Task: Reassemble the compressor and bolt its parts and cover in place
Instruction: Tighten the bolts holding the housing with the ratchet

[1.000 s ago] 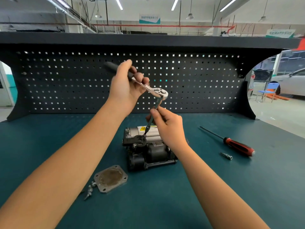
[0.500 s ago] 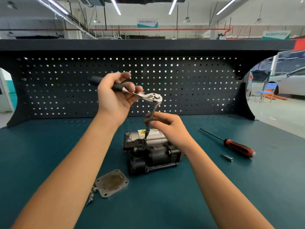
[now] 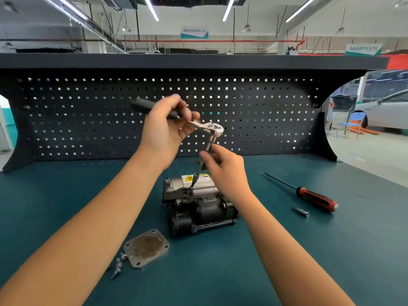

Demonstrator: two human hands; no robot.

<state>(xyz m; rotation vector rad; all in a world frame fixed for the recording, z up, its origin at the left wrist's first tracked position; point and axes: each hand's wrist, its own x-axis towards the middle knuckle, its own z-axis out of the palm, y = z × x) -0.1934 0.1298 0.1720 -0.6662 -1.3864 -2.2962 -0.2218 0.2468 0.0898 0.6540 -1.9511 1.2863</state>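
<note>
The compressor sits mid-bench, silver cylinder behind, black body in front. My left hand grips the black handle of a ratchet wrench raised above it. A long extension bar runs down from the ratchet head to a black bracket on the compressor's top. My right hand pinches that bar midway. The square metal cover plate lies flat to the compressor's front left, with several loose bolts beside it.
A red-handled screwdriver and a small socket bit lie on the green bench to the right. A black pegboard stands along the bench's back edge.
My left hand has swung the ratchet handle back and forth: down and left first, then slightly right. My right hand stays on the extension bar, and the compressor has not moved.
</note>
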